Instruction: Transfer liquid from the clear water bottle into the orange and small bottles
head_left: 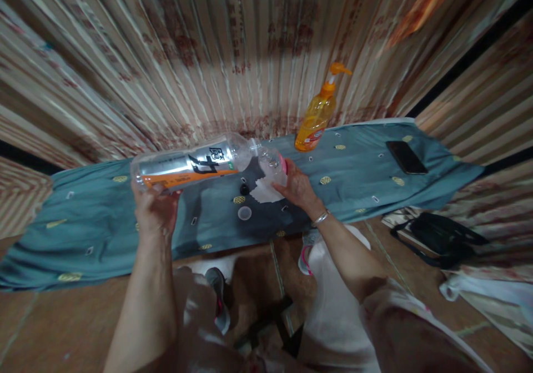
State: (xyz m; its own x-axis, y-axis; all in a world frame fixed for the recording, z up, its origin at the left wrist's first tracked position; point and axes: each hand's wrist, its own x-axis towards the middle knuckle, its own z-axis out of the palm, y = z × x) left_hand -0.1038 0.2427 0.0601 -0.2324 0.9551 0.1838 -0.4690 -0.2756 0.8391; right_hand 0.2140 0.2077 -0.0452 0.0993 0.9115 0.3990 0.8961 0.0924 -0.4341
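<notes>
My left hand (156, 209) is wrapped round the base end of a large clear plastic bottle (187, 167) with a silver and orange label. That bottle lies almost level above the cloth, its neck pointing right. My right hand (300, 184) grips a small clear bottle (270, 162) with a pink end, tilted so that its top meets the large bottle's neck. Whether liquid is passing between them I cannot tell. Below the small bottle is a ragged white patch (266, 191), perhaps paper. A small black cap (244, 189) and a round clear lid (245, 213) lie nearby on the cloth.
A teal patterned cloth (104, 217) covers the long low table. An orange pump bottle (315, 119) stands at its back, and a black phone (406, 157) lies at the right. On the floor are a dark bag (445, 234) and my shoes. A pleated curtain (233, 45) hangs behind.
</notes>
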